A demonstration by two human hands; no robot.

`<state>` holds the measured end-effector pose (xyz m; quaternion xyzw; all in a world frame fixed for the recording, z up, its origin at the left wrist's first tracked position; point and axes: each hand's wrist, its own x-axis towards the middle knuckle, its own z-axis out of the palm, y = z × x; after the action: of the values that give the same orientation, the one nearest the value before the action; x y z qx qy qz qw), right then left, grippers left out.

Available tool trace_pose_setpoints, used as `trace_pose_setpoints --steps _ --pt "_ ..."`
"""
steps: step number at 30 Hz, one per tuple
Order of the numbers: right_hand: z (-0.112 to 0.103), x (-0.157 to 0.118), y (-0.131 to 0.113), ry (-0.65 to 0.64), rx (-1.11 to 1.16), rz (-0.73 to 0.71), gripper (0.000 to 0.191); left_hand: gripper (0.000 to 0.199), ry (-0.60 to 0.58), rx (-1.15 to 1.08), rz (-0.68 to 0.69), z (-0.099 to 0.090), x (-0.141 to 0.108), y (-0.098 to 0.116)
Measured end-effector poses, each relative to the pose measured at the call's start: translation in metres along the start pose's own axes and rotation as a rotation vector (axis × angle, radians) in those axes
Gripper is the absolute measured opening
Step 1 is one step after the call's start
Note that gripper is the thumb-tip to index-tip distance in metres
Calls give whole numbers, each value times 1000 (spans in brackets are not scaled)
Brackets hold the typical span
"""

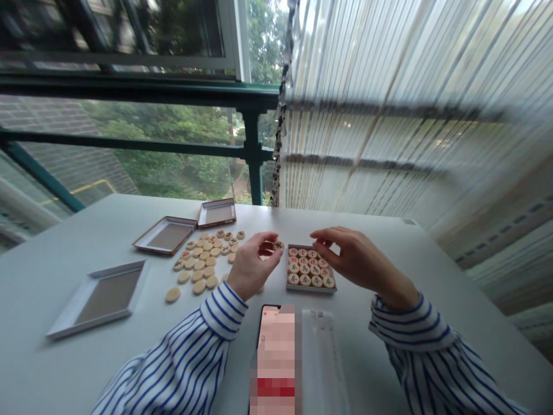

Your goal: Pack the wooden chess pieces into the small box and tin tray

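Between the thumb and fingers of my left hand point(254, 262) is a round wooden piece point(279, 246) with a black character on its face. It is held just left of a small box point(311, 289) filled with rows of round pieces bearing red or black characters. Over the box's right back corner hovers my right hand point(352, 256), its thumb and fingers apart with nothing visible between them. Many loose wooden pieces point(199, 265) lie scattered on the white table left of my left hand, most of them showing blank faces.
Two shallow trays, one brown-edged point(166, 235) and one smaller point(216, 213), lie at the back left. A larger open tray point(103, 297) sits at the left. A phone point(276, 357) and a clear plastic sleeve point(322, 357) lie in front. Strings of a curtain hang behind the table.
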<state>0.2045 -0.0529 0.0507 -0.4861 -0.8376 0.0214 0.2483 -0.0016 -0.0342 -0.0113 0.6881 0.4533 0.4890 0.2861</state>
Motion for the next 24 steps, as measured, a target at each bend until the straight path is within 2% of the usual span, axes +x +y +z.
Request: trace_pose_setpoints --steps 5,10,15,24 --pt "-9 -2 8 20 5 15 24 30 -58 -121 -34 17 18 17" --pt "-10 -2 15 30 9 19 24 26 -213 -243 -102 26 34 29" --pt "-10 -2 19 -7 19 36 24 28 -241 -305 -140 31 41 24" --pt "0 2 25 -84 42 52 21 25 -316 -378 -213 41 40 15"
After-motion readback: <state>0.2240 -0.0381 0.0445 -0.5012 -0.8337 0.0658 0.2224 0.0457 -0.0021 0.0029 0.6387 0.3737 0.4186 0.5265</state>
